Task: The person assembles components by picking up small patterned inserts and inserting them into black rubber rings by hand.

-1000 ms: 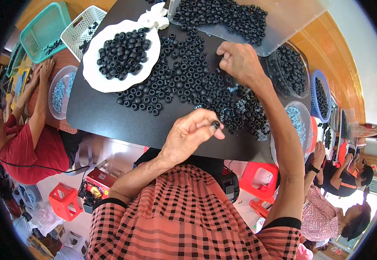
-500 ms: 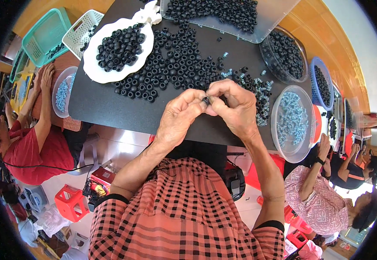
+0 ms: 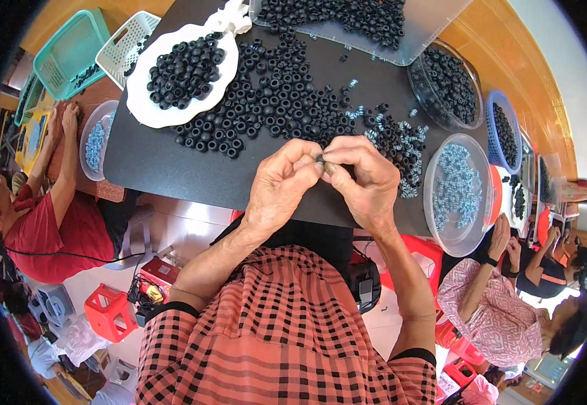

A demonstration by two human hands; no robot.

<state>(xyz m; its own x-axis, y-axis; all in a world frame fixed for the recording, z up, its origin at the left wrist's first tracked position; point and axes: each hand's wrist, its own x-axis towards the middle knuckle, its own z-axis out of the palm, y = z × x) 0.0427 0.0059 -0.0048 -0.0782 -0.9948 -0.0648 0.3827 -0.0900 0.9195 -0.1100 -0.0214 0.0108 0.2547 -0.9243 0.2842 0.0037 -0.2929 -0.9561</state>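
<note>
My left hand (image 3: 281, 181) and my right hand (image 3: 366, 181) meet over the near edge of the dark table, fingertips pinched together. Between them is a small black round piece (image 3: 320, 159), mostly covered by the fingers. The left thumb and forefinger grip it from one side; the right thumb and forefinger press on it from the other. Just beyond my hands spreads a loose heap of black ring-shaped pieces (image 3: 266, 98). Beside my right hand lies a smaller mix of black pieces and light-blue, coil-like bits (image 3: 408, 145).
A white scalloped dish (image 3: 139, 101) of black pieces stands left. To the right are a clear bowl (image 3: 435, 226) of light-blue bits, a clear round tub (image 3: 418, 101) and a blue basket (image 3: 493, 128). A clear bin (image 3: 415, 50) sits at the back. People work on both sides.
My right fingers have shifted slightly down and the thumb has turned, with its nail now showing at the pinch. The black piece shows less between the fingertips. My left hand has barely moved.
</note>
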